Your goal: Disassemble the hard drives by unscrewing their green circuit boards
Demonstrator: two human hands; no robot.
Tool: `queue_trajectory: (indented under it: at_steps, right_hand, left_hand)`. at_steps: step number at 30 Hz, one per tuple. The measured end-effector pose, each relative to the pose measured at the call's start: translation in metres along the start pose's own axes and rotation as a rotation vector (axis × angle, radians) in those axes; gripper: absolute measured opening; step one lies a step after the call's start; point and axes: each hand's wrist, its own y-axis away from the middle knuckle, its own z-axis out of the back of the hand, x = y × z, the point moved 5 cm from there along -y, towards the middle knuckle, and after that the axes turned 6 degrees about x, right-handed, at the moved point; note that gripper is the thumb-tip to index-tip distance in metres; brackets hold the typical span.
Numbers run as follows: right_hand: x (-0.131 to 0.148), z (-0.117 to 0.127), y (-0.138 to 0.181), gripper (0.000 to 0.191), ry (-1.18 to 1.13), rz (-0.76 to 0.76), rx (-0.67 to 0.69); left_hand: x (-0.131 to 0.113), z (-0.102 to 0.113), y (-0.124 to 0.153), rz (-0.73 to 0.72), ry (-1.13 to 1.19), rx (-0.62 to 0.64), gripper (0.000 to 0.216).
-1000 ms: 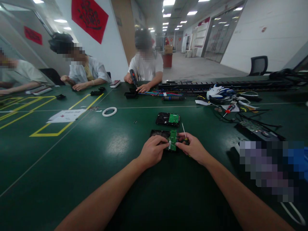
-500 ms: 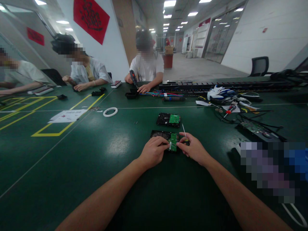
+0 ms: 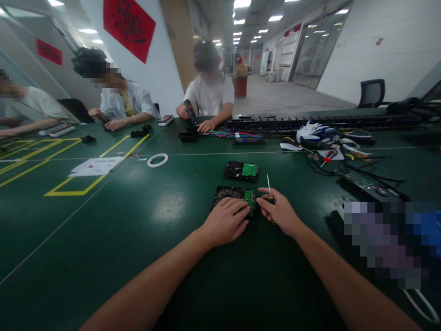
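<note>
I saw left grip [image 3: 225, 221] spread flat on near hard drive [image 3: 230, 192], mid green counter [image 3: 138, 239] | right grip [image 3: 279, 212] clamped on screwdriver [image 3: 268, 184], shaft up | second drive [image 3: 241, 171] just behind | co-workers [image 3: 210, 94] opposite, lit corridor [image 3: 275, 94] beyond

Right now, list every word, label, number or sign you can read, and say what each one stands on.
No text reads clearly.
Red diamond-shaped wall hanging: black brush character, not legible.
Small red wall sign: blurred.
White paper sheet: print too small.
Green circuit board on the far black hard drive: markings too small.
Near black hard drive under the left hand: nothing readable.
Thin metal-shafted screwdriver in the right hand: no marking visible.
</note>
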Motion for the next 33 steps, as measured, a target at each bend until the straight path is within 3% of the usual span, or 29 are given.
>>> queue_trajectory:
  at_steps: [11,18,25,33]
  right_hand:
    - [-0.002,0.005,0.000,0.044,-0.004,0.007,-0.076]
    - [0.001,0.002,0.000,0.053,0.043,-0.009,-0.014]
    - [0.002,-0.001,0.000,0.062,0.302,0.032,0.023]
    - [0.004,-0.001,-0.003,0.065,0.473,0.078,-0.021]
  left_hand:
    - [-0.008,-0.001,-0.004,0.088,-0.044,-0.016,0.036]
    - [-0.006,0.000,0.000,0.047,-0.054,-0.045,0.036]
    - [0.018,0.004,0.011,0.118,-0.074,-0.109,0.031]
    - [0.019,0.000,0.013,0.106,-0.043,-0.110,0.020]
